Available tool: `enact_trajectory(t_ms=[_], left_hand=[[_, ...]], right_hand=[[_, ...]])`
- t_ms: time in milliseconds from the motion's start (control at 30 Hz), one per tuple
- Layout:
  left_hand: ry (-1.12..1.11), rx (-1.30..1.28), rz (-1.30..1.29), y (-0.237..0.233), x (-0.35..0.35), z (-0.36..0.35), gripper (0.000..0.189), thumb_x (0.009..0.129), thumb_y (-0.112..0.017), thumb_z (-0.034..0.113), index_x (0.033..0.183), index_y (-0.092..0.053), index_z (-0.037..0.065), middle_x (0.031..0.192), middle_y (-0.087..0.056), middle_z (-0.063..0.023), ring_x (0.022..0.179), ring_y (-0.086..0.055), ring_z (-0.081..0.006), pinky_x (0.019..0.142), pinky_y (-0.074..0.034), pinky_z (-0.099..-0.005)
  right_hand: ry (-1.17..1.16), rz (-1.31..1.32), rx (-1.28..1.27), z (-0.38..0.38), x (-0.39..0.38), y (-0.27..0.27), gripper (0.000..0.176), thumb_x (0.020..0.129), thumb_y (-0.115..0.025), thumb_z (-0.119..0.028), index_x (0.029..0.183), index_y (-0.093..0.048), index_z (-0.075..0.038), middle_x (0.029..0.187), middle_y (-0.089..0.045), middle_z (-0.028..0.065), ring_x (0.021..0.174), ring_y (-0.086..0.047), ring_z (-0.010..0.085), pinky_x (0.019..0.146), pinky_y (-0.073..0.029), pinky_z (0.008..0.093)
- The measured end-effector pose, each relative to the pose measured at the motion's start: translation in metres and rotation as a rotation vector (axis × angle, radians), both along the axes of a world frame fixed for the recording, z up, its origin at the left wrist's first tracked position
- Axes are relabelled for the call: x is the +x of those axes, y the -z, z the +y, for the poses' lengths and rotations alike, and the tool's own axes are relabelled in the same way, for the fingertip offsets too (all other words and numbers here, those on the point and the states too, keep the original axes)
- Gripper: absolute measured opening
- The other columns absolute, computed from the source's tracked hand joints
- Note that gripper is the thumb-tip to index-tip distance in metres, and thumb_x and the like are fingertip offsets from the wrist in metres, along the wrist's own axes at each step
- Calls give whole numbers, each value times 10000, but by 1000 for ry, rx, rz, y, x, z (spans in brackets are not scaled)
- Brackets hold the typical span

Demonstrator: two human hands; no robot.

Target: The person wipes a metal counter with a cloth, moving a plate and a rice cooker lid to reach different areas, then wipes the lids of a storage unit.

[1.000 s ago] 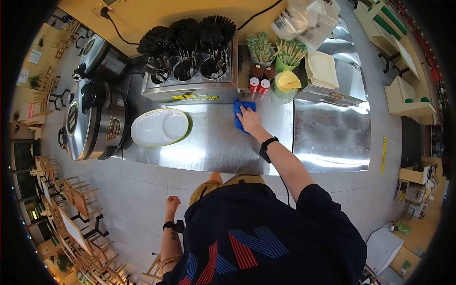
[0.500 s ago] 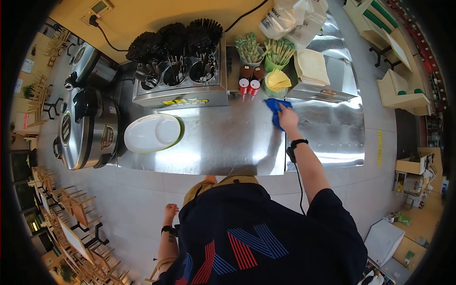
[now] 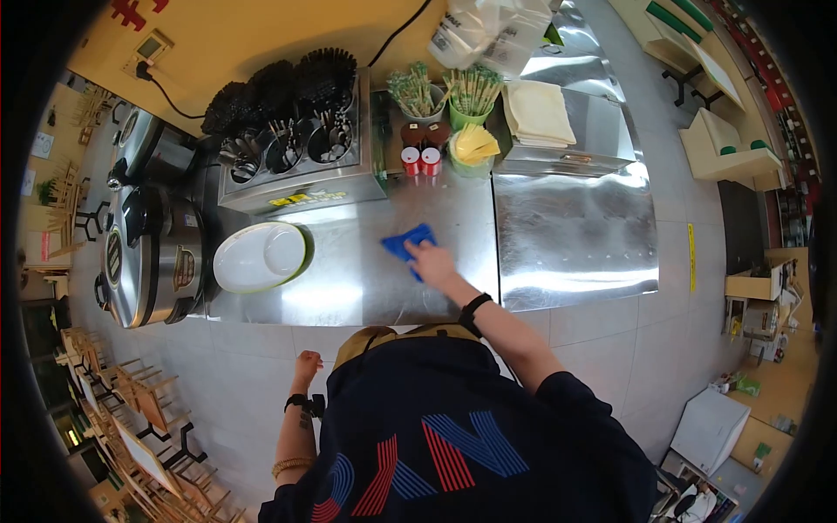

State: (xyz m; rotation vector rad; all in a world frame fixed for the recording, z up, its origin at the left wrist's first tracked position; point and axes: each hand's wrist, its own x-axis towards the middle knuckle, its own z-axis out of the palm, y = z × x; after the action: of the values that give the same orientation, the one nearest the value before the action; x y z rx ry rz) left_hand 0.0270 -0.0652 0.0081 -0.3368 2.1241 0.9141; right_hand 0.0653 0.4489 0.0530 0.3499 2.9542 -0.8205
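Observation:
A blue cloth [image 3: 408, 244] lies on the steel counter [image 3: 366, 228], pressed under the fingers of my right hand [image 3: 432, 264]. The hand is in the middle of the counter, below two red-and-white containers [image 3: 421, 161]. My left hand [image 3: 308, 363] hangs beside my body, off the counter's front edge, with its fingers curled; whether it holds anything is too small to tell. To the left on the counter sits a white oval dish [image 3: 253, 257] with a green rim.
Large cookers [image 3: 153, 253] stand at the left end. A steel utensil holder [image 3: 296, 187] is at the back. Cups of wrapped sticks [image 3: 471, 91], yellow papers [image 3: 475, 144] and a steel box with folded cloths [image 3: 536, 113] stand back right.
My right hand has moved left and toward the counter's front with the blue cloth, away from the seam by the yellow papers. The whole view has shifted slightly.

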Motion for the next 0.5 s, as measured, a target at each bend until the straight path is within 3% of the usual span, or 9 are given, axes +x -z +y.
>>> enact_trajectory(t_ms=[167,267,300,333,367,500], left_hand=[[3,24,10,-5,7,32,234,951,-605,170,1013,-646,-53,847,-694,-123,737,-695,-201,660,-594,-320],[-12,15,4,-10,29,40,232,952,-605,168,1017,-650,-51,846,-688,-117,733,-687,-198,665,-593,-317],[-40,9,3,-14,39,40,229,952,-605,165,1017,-651,-50,848,-688,-117,732,-687,-200,669,-591,-316],[-71,2,6,-18,50,38,225,952,-604,162,1018,-652,-48,850,-688,-117,731,-687,-201,673,-590,-316],[-97,-5,9,-17,62,31,225,952,-604,162,1018,-652,-48,850,-688,-117,731,-687,-201,673,-590,-316],[-111,-72,-14,-17,107,0,229,924,-626,171,1023,-665,-32,823,-699,-114,714,-692,-199,665,-582,-316]], right_hand=[[-135,23,25,20,26,-4,479,917,-645,-269,1385,-580,-189,1048,-658,140,879,-693,355,750,-570,477],[128,-40,151,89,38,1,464,884,-594,-145,1348,-594,-157,1089,-661,162,925,-702,343,771,-580,480],[226,-125,144,115,43,-12,448,895,-589,-150,1343,-595,-142,1090,-660,171,919,-696,361,772,-575,495],[317,-6,178,140,47,-4,467,895,-596,-159,1361,-583,-124,1073,-662,174,924,-695,371,776,-572,503],[393,-64,181,160,48,-3,485,947,-619,-251,1409,-557,-119,1192,-639,219,1014,-680,404,811,-571,506],[526,-123,98,167,21,-13,518,966,-611,-270,1449,-522,-104,1217,-623,228,1013,-678,412,825,-571,499]])
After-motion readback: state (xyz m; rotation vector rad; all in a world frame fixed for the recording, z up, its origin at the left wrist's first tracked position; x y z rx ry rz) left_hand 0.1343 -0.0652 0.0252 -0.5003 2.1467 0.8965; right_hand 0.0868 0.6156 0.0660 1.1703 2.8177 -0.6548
